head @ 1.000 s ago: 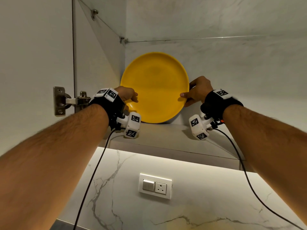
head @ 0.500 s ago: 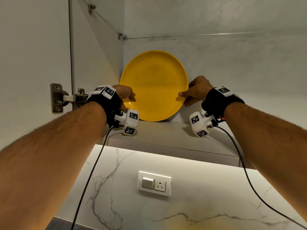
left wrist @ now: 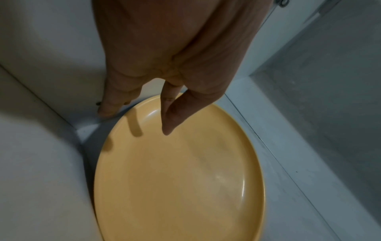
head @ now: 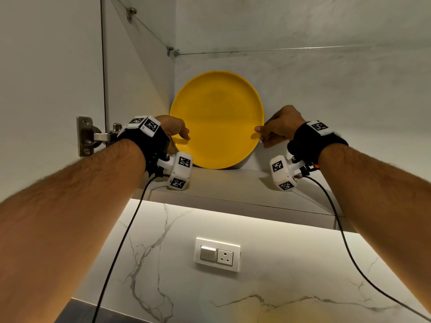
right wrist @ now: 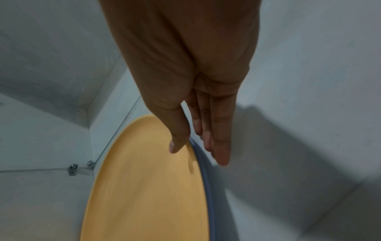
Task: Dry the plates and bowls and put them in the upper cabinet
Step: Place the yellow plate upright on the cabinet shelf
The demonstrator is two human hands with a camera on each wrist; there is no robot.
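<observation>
Head view shows your round yellow plate [head: 217, 120] standing on edge in the cabinet shelf's [head: 233, 183] back-left corner, leaning rearward; left hand [head: 172, 129] and right hand [head: 279, 127] pinch opposite rims, equally near.

The cabinet shelf [head: 233, 185] carries a yellow plate [head: 217, 120] standing on edge; back-left corner.

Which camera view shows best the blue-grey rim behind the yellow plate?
The right wrist view: the blue-grey rim runs plainly along the edge of the yellow plate, near the right hand. The head view shows only a dark sliver low at the plate's right edge. The left wrist view shows none of it.
</observation>
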